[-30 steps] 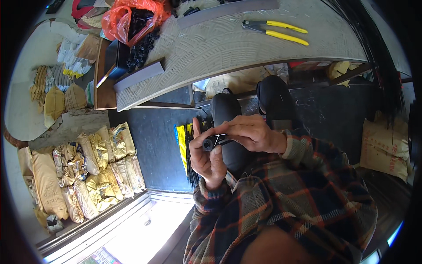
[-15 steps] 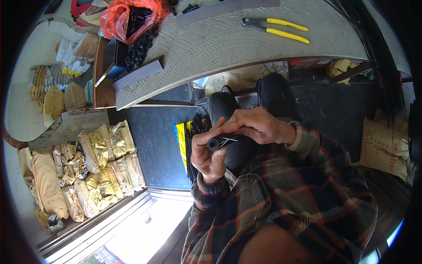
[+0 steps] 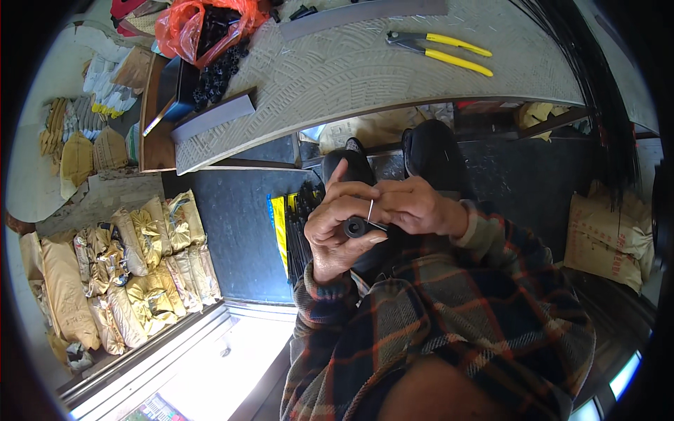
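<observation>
My left hand [image 3: 335, 228] is closed around a short black cylindrical part [image 3: 356, 226], whose round end with a dark hole faces up toward me. Its index finger sticks out, away from the part. A thin silvery wire or pin [image 3: 371, 210] stands up beside the black part, between the two hands. My right hand [image 3: 420, 205] meets the left one, its thumb and fingers pinched together over the far end of the black part. The right fingertips are partly hidden, so whether they grip the part or the wire is unclear. Both hands are above my lap.
Ahead is a grey textured worktable [image 3: 316, 81] with yellow-handled cutting pliers [image 3: 449, 52], metal strips [image 3: 217, 118], a red plastic bag [image 3: 175, 31] and small black parts [image 3: 221, 77]. Thin black rods [image 3: 303, 217] stand left of my knees. Wrapped packages [image 3: 119, 274] lie further left.
The silvery wire has swung from pointing right to standing nearly upright. My left index finger has lifted away, and the black part has shifted slightly right.
</observation>
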The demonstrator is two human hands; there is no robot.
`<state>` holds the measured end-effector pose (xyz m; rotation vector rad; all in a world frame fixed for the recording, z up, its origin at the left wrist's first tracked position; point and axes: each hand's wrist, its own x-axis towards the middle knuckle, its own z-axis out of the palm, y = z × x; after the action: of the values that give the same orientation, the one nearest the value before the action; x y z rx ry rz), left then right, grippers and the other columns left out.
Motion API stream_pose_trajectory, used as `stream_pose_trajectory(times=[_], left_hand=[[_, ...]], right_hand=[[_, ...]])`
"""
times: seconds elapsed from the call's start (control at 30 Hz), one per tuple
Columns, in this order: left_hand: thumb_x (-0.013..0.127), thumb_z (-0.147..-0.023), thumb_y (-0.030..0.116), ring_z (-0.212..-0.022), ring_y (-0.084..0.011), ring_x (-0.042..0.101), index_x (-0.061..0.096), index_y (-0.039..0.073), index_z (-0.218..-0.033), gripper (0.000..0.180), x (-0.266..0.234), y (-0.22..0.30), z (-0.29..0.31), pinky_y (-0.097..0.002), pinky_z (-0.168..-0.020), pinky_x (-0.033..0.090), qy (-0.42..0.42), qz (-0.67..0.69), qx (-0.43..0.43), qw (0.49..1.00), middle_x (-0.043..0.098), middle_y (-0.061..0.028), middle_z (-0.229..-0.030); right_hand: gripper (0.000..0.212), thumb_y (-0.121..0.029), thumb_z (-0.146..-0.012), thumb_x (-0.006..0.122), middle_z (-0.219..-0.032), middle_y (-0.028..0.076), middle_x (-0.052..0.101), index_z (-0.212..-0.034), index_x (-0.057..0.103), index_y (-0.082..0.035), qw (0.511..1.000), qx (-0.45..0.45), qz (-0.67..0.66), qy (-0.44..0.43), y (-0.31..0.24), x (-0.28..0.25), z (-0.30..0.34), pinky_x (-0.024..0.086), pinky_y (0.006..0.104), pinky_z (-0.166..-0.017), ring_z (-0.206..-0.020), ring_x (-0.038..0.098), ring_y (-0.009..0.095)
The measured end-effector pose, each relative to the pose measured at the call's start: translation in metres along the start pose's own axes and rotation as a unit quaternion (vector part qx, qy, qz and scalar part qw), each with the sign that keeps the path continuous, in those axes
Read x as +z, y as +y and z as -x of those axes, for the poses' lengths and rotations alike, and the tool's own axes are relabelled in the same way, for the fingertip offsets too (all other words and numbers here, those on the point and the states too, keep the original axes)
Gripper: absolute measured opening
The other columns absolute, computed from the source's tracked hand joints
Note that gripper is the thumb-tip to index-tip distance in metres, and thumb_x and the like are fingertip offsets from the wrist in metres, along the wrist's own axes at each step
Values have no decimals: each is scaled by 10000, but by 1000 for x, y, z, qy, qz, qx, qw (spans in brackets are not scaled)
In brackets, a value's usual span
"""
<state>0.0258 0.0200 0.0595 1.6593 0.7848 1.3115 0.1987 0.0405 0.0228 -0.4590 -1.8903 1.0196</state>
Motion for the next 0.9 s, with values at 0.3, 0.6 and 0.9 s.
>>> stream_pose_trajectory(times=[0.3, 0.6, 0.9], left_hand=[[613, -763, 524, -562, -143, 490, 521, 0, -981, 576, 22, 13, 3, -331, -620, 458, 167, 122, -32, 978, 465, -24, -600], [368, -847, 616, -553, -113, 420, 502, -9, -866, 640, 21, 20, 4, -233, -500, 334, 157, 35, -53, 986, 455, -68, -656], [362, -779, 700, -536, -105, 460, 468, -10, -835, 720, 27, 32, 15, -248, -456, 395, 186, -18, -129, 974, 485, -35, -637]], right_hand=[[222, -233, -817, 597, -972, 95, 561, -929, 518, -58, 769, 66, 632, 79, 37, -151, -58, 460, 364, -750, -908, 561, 286], [193, -183, -823, 610, -923, 63, 537, -926, 534, -38, 933, 266, 214, 114, 12, -137, -48, 451, 291, -644, -798, 544, 178], [235, -156, -836, 551, -1242, 11, 449, -1061, 620, -144, 698, -214, 682, -47, -84, -70, -60, 278, 423, -1024, -1103, 459, 125]])
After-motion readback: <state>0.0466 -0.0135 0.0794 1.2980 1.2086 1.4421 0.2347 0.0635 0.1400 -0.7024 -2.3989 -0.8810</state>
